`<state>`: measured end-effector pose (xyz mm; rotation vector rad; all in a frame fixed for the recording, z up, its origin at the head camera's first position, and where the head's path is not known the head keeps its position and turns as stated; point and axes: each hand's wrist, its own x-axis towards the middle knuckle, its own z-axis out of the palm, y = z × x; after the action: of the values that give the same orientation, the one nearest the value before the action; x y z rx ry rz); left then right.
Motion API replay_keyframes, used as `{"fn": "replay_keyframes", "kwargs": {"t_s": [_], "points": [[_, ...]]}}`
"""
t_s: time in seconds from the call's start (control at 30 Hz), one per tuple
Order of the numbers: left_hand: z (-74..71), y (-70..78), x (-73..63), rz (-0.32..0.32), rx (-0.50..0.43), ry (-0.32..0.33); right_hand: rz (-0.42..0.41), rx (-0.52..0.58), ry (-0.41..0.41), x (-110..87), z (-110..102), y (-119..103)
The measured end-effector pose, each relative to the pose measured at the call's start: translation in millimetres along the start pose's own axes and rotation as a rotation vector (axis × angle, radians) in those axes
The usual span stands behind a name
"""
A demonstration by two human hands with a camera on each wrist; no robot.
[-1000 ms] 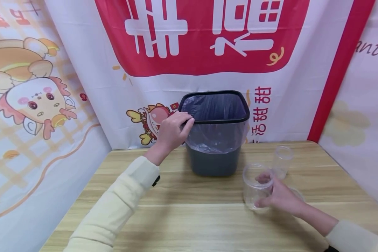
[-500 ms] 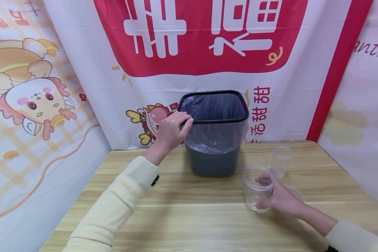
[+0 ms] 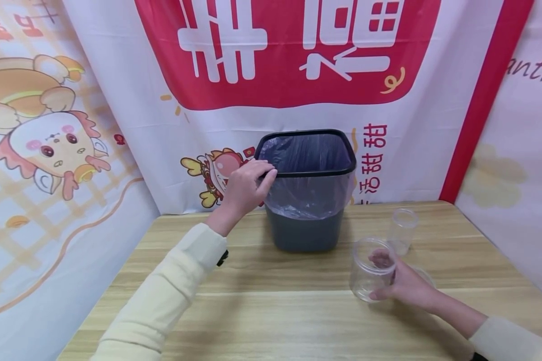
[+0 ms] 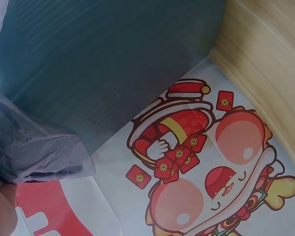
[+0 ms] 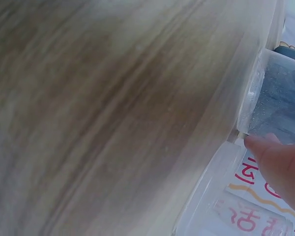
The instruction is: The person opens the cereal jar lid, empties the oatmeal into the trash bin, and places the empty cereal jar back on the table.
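A dark grey waste bin (image 3: 306, 230) lined with a clear plastic bag (image 3: 309, 195) stands at the back of the wooden table (image 3: 262, 311). My left hand (image 3: 248, 188) grips the bin's black rim at its near left corner, fingers curled over the edge. The left wrist view shows the bin wall (image 4: 113, 64) and a fold of the bag (image 4: 34, 152). My right hand (image 3: 399, 281) holds a wide clear plastic jar (image 3: 371, 268) just above the table, tilted a little, fingers round its rim. In the right wrist view the jar (image 5: 270, 98) fills the right edge with a fingertip (image 5: 278, 162) on it.
A second, narrower clear jar (image 3: 404, 230) stands upright behind my right hand. Something clear, like a lid (image 3: 424, 276), lies partly hidden behind that hand. Printed fabric banners (image 3: 275, 60) close in the table at the back, left and right.
My right hand has shifted the wide jar slightly to the right and tilted it. My left hand has stayed on the bin's rim.
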<state>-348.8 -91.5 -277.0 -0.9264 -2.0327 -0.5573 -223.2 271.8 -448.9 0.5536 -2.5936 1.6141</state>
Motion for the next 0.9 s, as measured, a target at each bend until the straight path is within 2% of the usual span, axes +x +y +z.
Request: {"fn": "replay_keyframes", "kwargs": {"t_s": [0.23,0.4,0.5,0.7,0.9], "points": [[1.2,-2.7,0.4,0.002,-0.022,-0.01,0.026,-0.011,-0.028,-1.9,-5,1],[0.3,-2.4,0.8,0.003,-0.046,-0.026,0.047,0.03,-0.078,-2.9,-17,-1],[-0.1,-2.3,1.0,0.0,-0.057,-0.031,0.033,0.042,-0.099,-2.8,-26,-6],[-0.6,-3.3,-0.6,-0.008,-0.088,-0.011,-0.02,0.005,-0.12,-2.2,-40,-15],[-2.9,-6.2,-5.1,-0.033,-0.089,0.006,-0.011,-0.053,-0.108,1.5,-54,-25]]}}
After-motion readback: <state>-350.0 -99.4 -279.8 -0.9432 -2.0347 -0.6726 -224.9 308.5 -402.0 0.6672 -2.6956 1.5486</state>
